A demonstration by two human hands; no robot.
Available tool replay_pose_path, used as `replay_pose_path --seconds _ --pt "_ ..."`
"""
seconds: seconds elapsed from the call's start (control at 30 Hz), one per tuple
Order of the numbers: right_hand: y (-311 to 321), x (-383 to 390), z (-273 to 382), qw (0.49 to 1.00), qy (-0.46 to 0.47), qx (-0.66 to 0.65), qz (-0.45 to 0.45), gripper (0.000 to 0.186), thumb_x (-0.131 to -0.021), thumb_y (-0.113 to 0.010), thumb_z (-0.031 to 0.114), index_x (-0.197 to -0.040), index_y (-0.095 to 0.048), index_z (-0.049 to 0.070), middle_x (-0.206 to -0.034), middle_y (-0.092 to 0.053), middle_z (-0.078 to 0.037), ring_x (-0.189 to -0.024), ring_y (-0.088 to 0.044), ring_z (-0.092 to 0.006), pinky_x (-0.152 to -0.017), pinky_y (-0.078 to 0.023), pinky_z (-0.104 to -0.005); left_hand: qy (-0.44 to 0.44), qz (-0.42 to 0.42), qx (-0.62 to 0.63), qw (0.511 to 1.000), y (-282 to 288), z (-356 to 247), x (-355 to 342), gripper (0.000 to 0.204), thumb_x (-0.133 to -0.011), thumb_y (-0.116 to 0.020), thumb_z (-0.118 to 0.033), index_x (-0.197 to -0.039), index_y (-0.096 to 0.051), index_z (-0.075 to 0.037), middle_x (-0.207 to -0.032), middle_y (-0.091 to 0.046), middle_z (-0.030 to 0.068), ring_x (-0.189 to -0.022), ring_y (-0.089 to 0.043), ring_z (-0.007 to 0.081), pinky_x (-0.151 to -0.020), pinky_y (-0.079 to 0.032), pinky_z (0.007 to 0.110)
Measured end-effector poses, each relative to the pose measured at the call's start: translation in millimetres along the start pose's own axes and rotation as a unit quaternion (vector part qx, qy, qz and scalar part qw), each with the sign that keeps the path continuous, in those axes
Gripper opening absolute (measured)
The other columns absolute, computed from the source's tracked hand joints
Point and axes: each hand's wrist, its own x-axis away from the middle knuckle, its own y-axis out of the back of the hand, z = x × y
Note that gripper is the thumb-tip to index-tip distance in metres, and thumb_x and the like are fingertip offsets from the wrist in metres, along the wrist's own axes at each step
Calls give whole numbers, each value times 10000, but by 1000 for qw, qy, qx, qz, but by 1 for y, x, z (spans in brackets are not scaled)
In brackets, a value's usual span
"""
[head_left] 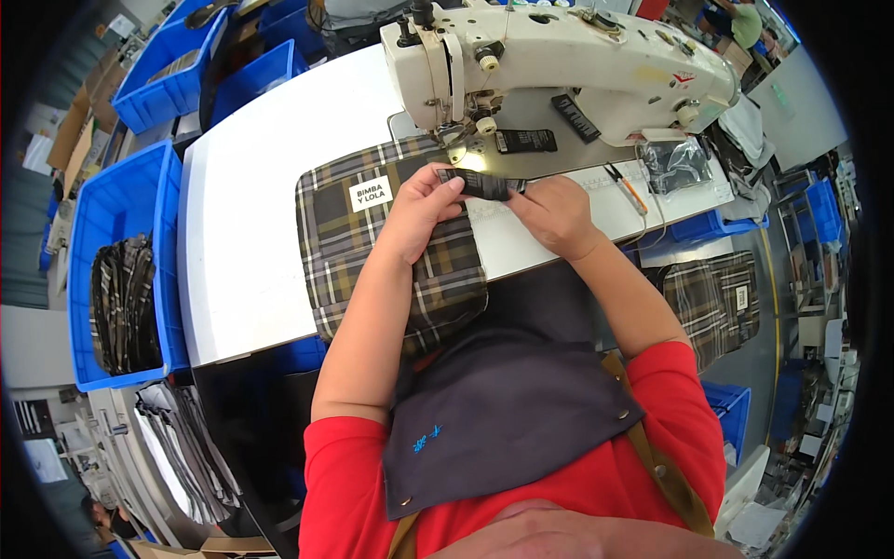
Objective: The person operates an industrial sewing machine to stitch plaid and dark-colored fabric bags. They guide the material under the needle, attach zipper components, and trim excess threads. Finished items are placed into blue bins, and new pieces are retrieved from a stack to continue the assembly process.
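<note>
Between my two hands, just in front of the sewing machine's needle area, a small black label with pale print (484,185) is stretched sideways. My left hand (424,210) pinches its left end between thumb and fingers, resting over a plaid fabric panel (396,270). My right hand (557,214) has its fingers closed at the label's right end. The brown, black and white plaid panel lies on the table's front edge and hangs over it; a white printed patch (371,193) sits on its upper part. The lit presser foot (453,149) is just beyond my left hand.
The white sewing machine (596,70) spans the far side. Two more black labels (526,141) (575,117) lie on its bed. An orange-handled tool (633,194) and a clear plastic bag (675,166) lie right. A blue bin (168,270) with folded plaid pieces (124,303) stands left.
</note>
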Motion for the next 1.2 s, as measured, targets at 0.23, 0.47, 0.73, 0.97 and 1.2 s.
replay_pose_path --seconds 0.23,0.47,0.73,0.97,1.2 --pt "8 7 22 983 -155 -57 78 355 -863 -724 134 -1216 -728 96 -761 -619 -44 -658 -621 -251 -594 -477 -355 -95 20 -27 995 -9 8 -2 232 -995 -655 -1 -1220 -602 -14 -994 -706 39 -887 -660 97 -818 -533 263" --pt "12 25 23 865 -429 -252 70 256 -888 -760 190 -1096 -718 46 -730 -624 -70 -682 -608 -257 -639 -480 -353 -146 -26 -184 972 -22 20 -1 242 -971 -700 -29 -1198 -616 -24 -956 -710 3 -836 -628 60 -750 -494 223" --pt "20 36 13 887 -399 -200 120 143 -832 -767 193 -899 -691 92 -743 -638 -27 -743 -630 -242 -699 -462 -406 -291 -63 -537 789 -35 20 3 216 -832 -809 -136 -1020 -715 -86 -927 -699 41 -745 -645 188 -699 -522 333" --pt "17 36 15 882 -406 -210 115 137 -832 -765 181 -913 -694 96 -736 -635 -22 -724 -625 -245 -714 -462 -404 -237 -57 -530 812 -40 18 6 208 -849 -801 -99 -1041 -726 -68 -886 -661 47 -700 -584 166 -666 -495 317" --pt "19 35 13 872 -417 -219 131 147 -825 -769 175 -919 -697 87 -729 -631 -25 -707 -621 -251 -714 -464 -411 -233 -54 -524 818 -42 15 7 194 -853 -792 -81 -1037 -730 -65 -847 -629 41 -673 -554 151 -647 -479 305"
